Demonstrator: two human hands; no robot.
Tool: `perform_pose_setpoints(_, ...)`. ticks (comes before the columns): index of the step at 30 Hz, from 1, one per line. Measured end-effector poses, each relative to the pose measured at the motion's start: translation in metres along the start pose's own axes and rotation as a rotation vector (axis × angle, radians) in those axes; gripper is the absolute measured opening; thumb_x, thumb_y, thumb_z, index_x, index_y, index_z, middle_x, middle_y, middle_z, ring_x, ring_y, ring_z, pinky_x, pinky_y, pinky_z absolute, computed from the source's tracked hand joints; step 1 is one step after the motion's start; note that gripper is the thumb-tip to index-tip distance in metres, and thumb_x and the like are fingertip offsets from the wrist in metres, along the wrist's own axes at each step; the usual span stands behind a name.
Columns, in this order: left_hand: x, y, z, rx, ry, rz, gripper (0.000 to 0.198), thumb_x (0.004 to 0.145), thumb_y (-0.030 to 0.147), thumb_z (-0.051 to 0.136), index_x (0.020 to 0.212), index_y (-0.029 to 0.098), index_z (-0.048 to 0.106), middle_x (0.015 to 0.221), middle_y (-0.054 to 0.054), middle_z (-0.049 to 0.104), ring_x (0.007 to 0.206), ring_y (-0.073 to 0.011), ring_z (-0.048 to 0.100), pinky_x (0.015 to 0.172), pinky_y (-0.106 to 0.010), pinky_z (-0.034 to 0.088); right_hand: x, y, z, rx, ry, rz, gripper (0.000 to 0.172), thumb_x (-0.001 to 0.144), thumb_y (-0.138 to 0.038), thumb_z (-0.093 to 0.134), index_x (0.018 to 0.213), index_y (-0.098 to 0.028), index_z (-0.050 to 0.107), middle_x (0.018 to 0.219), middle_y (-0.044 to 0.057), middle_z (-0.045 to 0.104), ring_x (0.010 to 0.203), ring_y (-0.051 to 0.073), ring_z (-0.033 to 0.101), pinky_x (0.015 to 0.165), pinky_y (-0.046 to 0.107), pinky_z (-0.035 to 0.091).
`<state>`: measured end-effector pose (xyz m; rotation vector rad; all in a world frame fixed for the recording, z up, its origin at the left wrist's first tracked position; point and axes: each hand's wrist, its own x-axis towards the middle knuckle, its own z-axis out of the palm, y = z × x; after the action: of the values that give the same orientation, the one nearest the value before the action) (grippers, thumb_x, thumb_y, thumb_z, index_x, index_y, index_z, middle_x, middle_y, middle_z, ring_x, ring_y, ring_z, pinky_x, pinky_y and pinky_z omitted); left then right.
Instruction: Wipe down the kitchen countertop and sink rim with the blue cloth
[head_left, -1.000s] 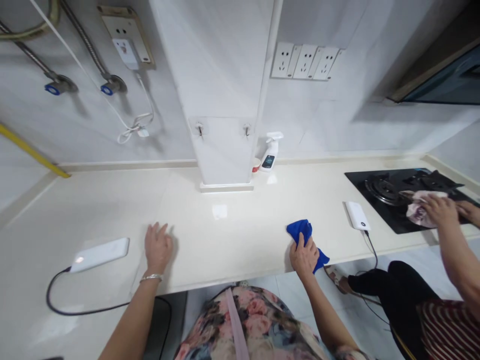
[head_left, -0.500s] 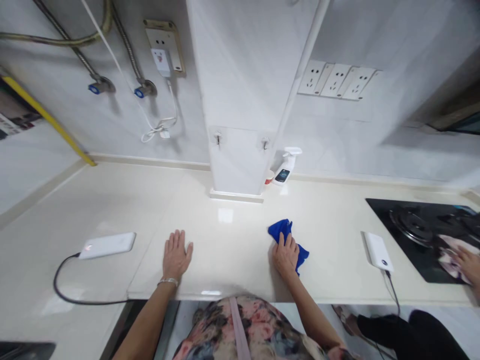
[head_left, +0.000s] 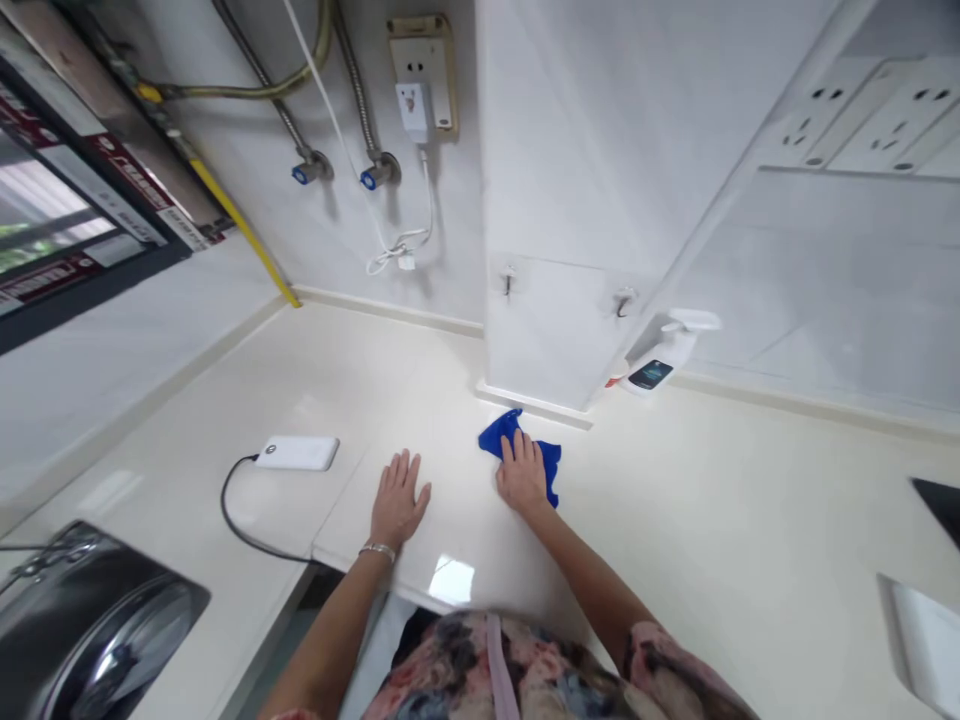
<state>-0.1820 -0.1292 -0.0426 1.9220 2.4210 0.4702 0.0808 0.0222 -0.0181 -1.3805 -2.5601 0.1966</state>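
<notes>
A blue cloth [head_left: 550,462] lies bunched on the cream countertop [head_left: 720,520], just in front of the pillar's base. My right hand [head_left: 523,474] presses down on it, fingers bent over the fabric and hiding its middle part. To the left, my left hand [head_left: 397,503] rests flat on the counter with the fingers stretched out and nothing under them that I can see. A bracelet circles that wrist. Between the two hands runs a short stretch of bare counter.
A white power bank [head_left: 298,453] with a black cable lies at left, above a steel sink [head_left: 112,640]. The pillar [head_left: 555,340] juts from the wall, a spray bottle [head_left: 667,355] beside it. Another white device [head_left: 926,640] and a dark hob corner [head_left: 941,505] show at right.
My right hand has slid the cloth leftward and closer to the pillar's base. My left hand stays flat. The view has turned left, bringing in the sink and window; the other person's hand is out of view.
</notes>
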Motion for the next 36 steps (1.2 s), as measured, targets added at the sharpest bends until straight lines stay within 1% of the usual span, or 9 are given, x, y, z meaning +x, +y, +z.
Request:
perform_pose_setpoints(7,-0.003,0.0,0.001,-0.014,0.007,0.002,0.068,0.108,0.047,0.041,0.166,0.012,0.041,0.175,-0.018,0.029,0.165,-0.0353,0.022,0.134,-0.058,0.022,0.063,-0.051,0.007,0.068,-0.139,-0.213,0.068,0.101,-0.031,0.053,0.165,-0.011,0.043,0.176,0.022,0.031,0.16,0.04,0.031,0.13,0.057,0.021)
perform_pose_setpoints(12,-0.004,-0.002,0.004,-0.024,0.064,0.016,0.065,0.109,0.046,0.041,0.163,0.011,0.045,0.173,-0.02,0.033,0.164,-0.0359,0.025,0.133,-0.058,0.026,0.08,-0.051,0.009,0.154,-0.123,-0.238,0.071,0.1,-0.032,0.051,0.167,-0.012,0.039,0.173,0.019,0.037,0.159,0.033,0.034,0.133,0.053,0.018)
perform_pose_setpoints(15,-0.002,-0.004,0.007,-0.04,0.105,0.026,0.062,0.108,0.045,0.042,0.16,0.011,0.05,0.171,-0.02,0.037,0.162,-0.0372,0.03,0.131,-0.06,0.031,0.066,-0.038,0.008,0.168,-0.053,-0.089,0.074,0.099,-0.036,0.056,0.166,-0.01,0.038,0.165,0.021,0.049,0.155,0.035,0.038,0.131,0.057,0.023)
perform_pose_setpoints(18,0.0,-0.002,0.009,-0.069,0.146,0.025,0.061,0.107,0.044,0.044,0.158,0.01,0.053,0.17,-0.021,0.04,0.16,-0.038,0.033,0.131,-0.061,0.032,0.045,-0.028,0.004,0.159,-0.083,0.052,0.062,0.098,-0.037,0.063,0.155,-0.015,0.052,0.15,0.02,0.06,0.144,0.035,0.05,0.122,0.052,0.039)
perform_pose_setpoints(22,-0.005,-0.002,0.01,-0.135,0.176,0.014,0.053,0.106,0.036,0.043,0.15,0.011,0.061,0.166,-0.021,0.046,0.159,-0.0367,0.036,0.131,-0.06,0.031,0.023,-0.028,-0.004,0.184,-0.068,0.096,0.043,0.099,-0.029,0.064,0.141,-0.021,0.061,0.138,0.016,0.065,0.132,0.032,0.058,0.111,0.046,0.048)
perform_pose_setpoints(26,-0.003,0.002,0.01,-0.213,0.149,-0.024,0.047,0.106,0.03,0.039,0.139,0.018,0.071,0.161,-0.016,0.053,0.158,-0.0355,0.038,0.133,-0.061,0.027,0.005,-0.03,-0.013,0.203,-0.07,0.116,0.037,0.096,-0.028,0.07,0.132,-0.022,0.064,0.133,0.014,0.067,0.124,0.031,0.061,0.103,0.044,0.051)
perform_pose_setpoints(32,0.028,0.048,0.004,-0.286,0.047,-0.347,0.051,0.104,0.045,0.053,0.142,0.013,0.067,0.167,-0.025,0.043,0.161,-0.0455,0.027,0.13,-0.069,0.022,-0.038,-0.039,-0.015,0.201,-0.099,0.064,0.037,0.092,-0.028,0.074,0.127,-0.02,0.065,0.132,0.013,0.068,0.122,0.031,0.062,0.102,0.044,0.05)
perform_pose_setpoints(34,0.033,0.061,0.003,-0.32,0.025,-0.35,0.047,0.099,0.045,0.062,0.132,0.013,0.07,0.168,-0.026,0.039,0.161,-0.0485,0.023,0.129,-0.071,0.022,-0.054,-0.042,-0.011,0.219,-0.072,0.044,0.038,0.09,-0.029,0.076,0.125,-0.021,0.066,0.129,0.012,0.069,0.121,0.031,0.063,0.103,0.043,0.05)
perform_pose_setpoints(36,0.031,0.068,0.002,-0.388,0.043,-0.279,0.031,0.095,0.038,0.066,0.113,0.013,0.072,0.166,-0.028,0.042,0.16,-0.0496,0.026,0.128,-0.073,0.021,-0.067,-0.041,-0.007,0.247,-0.028,0.019,0.035,0.09,-0.032,0.076,0.122,-0.021,0.067,0.124,0.011,0.071,0.119,0.03,0.064,0.106,0.045,0.048)
